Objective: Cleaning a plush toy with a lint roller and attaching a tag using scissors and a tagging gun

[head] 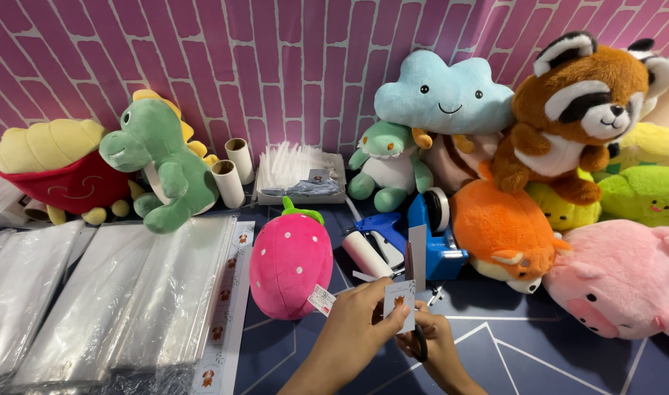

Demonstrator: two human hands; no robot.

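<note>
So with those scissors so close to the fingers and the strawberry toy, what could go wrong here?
1. The right hand works black scissors right beside the left hand, which pinches a small paper tag; a slip might nick a finger.
2. The pink strawberry plush lies close, its own white label near the blades, so the fabric could get snipped.

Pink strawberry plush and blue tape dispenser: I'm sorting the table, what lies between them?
In the head view, a white lint roller lies between the strawberry plush and the tape dispenser.
</note>
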